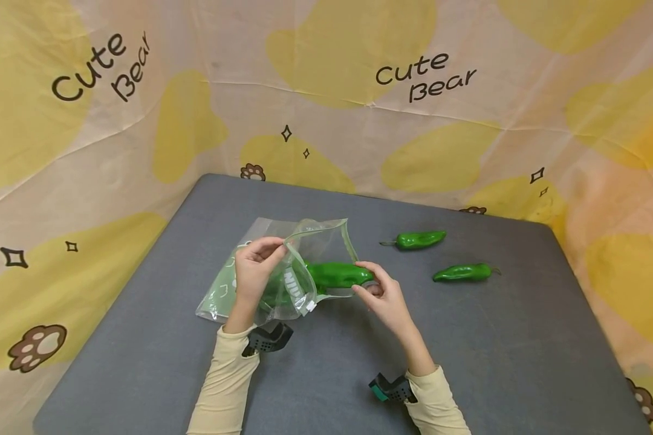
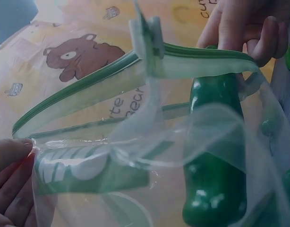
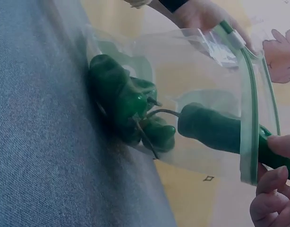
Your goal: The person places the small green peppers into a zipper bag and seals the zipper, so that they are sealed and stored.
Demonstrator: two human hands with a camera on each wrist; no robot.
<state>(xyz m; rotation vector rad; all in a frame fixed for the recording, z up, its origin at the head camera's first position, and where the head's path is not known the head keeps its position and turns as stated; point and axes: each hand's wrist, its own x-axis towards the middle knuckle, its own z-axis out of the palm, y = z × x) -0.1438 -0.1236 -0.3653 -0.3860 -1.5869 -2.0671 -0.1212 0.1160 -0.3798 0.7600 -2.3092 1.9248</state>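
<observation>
My left hand [image 1: 257,269] pinches the upper edge of a clear zip bag [image 2: 88,198] with green printing, and the bag's mouth gapes to the right. With thumb and fingers my right hand [image 1: 383,296] grips the tip end of a green pepper [image 1: 337,275]. Most of that pepper lies inside the bag, stem end first, as the right wrist view shows. Several more green peppers [image 3: 114,90] sit at the bottom of the bag. A slider [image 1: 311,306] shows on the bag's green zip strip.
Two loose green peppers, one farther back [image 1: 420,240] and one nearer [image 1: 462,272], lie on the grey table [image 1: 522,338] right of the bag. A printed cloth [image 1: 326,72] hangs around the table's back and sides.
</observation>
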